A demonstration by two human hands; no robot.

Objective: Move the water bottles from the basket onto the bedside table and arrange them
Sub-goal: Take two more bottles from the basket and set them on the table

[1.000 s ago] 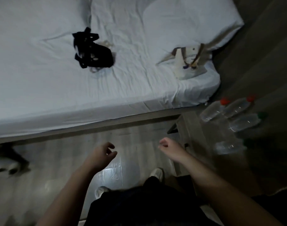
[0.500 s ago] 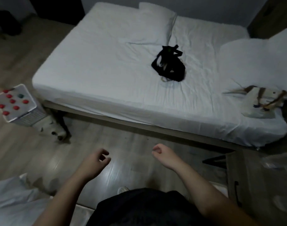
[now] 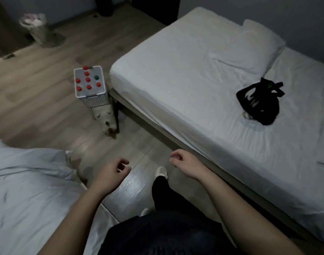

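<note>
Water bottles stand caps-up, packed in the white basket on the floor by the bed corner. Prob full, so some heft, w/ thin, squishy, slick plastic. I'd pull one by the neck, then wrap the body. Left grip & right grip are loosely curled, holding nothing. Vs 0.5 s ago, the view swung left: basket's nearer centre, bedside tabletop out of shot.

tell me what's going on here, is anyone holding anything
A person stands between a bed and white bedding, holding nothing: the left hand and right hand hang loosely curled above the floor. Ahead, by the bed corner, the white basket holds upright water bottles, red caps and one green. The bedside table is out of view.
</note>
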